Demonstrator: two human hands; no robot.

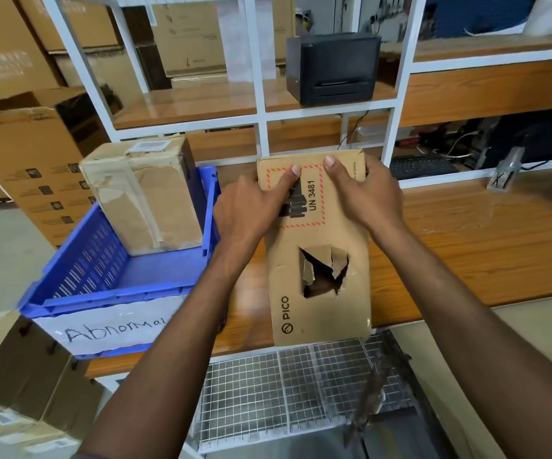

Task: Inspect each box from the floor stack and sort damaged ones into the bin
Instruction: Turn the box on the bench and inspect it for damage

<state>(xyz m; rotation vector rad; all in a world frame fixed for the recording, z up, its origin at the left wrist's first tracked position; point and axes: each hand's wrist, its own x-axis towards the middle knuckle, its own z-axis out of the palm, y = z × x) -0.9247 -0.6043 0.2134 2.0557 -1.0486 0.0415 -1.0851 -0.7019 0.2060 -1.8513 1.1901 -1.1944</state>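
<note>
I hold a brown PICO cardboard box (354, 299) over the front edge of the wooden bench, its far end between both hands. A ragged torn hole gapes in the middle of its top face, below a red-bordered UN 3481 label. My left hand (248, 213) grips the box's left side with its thumb on the label. My right hand (367, 193) grips the far right corner. To the left stands a blue plastic bin (115, 279) with a paper sign reading "Abnormal". Inside it a crumpled, taped brown box (145, 197) stands upright against the far wall.
A wooden bench (486, 246) runs to the right. Behind it is a white shelf frame with a black printer (332, 69) and a keyboard (423, 166). Large cartons (33, 167) stand at the left, more lie on the floor at lower left. A wire rack (287, 392) sits under the bench.
</note>
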